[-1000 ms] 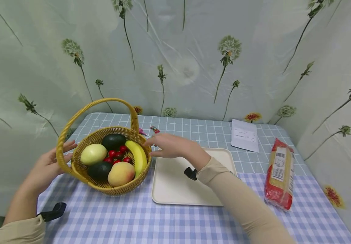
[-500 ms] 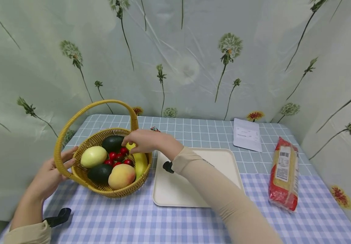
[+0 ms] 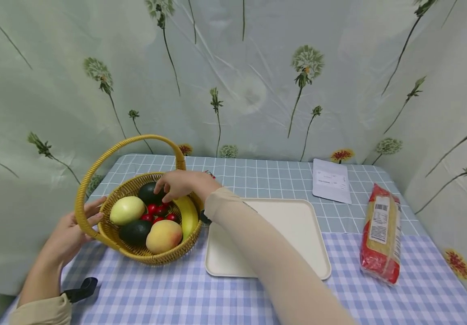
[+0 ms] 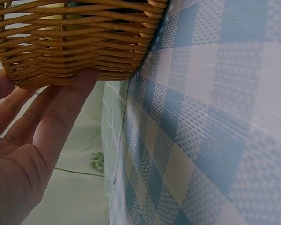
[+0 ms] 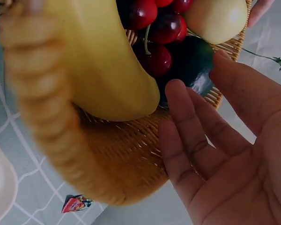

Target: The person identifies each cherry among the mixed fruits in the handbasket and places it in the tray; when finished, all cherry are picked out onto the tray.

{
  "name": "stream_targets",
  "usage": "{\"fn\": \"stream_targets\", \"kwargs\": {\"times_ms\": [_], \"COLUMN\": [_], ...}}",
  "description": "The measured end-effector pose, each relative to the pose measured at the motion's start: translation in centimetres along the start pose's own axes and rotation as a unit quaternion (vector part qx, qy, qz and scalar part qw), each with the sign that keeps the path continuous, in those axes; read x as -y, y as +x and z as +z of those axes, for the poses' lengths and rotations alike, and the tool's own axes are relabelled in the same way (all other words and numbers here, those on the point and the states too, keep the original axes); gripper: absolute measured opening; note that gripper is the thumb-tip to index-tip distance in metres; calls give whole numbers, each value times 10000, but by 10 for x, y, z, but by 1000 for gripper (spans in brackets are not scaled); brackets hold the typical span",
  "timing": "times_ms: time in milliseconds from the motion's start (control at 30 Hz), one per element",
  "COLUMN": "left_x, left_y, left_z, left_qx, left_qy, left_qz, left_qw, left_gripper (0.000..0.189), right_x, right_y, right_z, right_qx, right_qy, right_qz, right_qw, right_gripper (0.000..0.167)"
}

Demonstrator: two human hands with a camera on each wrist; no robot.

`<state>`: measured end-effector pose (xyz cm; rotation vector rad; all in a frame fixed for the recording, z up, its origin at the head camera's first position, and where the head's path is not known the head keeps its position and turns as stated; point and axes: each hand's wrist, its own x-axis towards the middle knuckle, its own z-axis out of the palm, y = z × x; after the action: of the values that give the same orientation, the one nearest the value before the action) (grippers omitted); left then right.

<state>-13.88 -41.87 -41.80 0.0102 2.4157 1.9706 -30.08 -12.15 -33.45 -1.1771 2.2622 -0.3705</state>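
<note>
Cloth [image 3: 156, 293] (blue-and-white checks) under basket [image 3: 154, 259], dandelion-print curtain [image 3: 253, 76] behind.

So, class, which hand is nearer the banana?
The right hand, by the far end of the banana; the left hand is outside the basket on the opposite side.

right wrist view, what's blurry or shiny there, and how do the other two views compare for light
Right wrist: the basket handle, close to the lens, is blurred, while the cherries and dark green fruit show glints; left wrist: dimmer, the left hand partly shaded; head: brighter, with faint shiny streaks on the backdrop.
</note>
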Motion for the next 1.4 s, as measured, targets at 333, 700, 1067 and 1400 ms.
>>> {"fn": "stream_targets", "kwargs": {"times_ms": [333, 700, 1067, 1400], "left_x": [-2, -2, -5, -5], "left_y": [0, 1, 1, 0], "left_z": [-1, -1, 0, 2], "left_qx": [1, -41, -88, -136], "left_qy": [36, 273, 351, 402], "left_qz": [-26, -57, -233, -292], "left_qw": [10000, 9996, 9991, 9987], "left_gripper": [53, 53, 55, 56], "right_x": [17, 21, 28, 29], "right_y": [6, 7, 1, 0], "right_z": [-2, 3, 7, 6], "right_qx": [370, 452, 521, 568], "right_qy": [76, -148, -494, -649], "right_qz": [1026, 1120, 1343, 1130], "right_qw": [9940, 9926, 9883, 9899], "right_gripper": [43, 39, 37, 33]}}
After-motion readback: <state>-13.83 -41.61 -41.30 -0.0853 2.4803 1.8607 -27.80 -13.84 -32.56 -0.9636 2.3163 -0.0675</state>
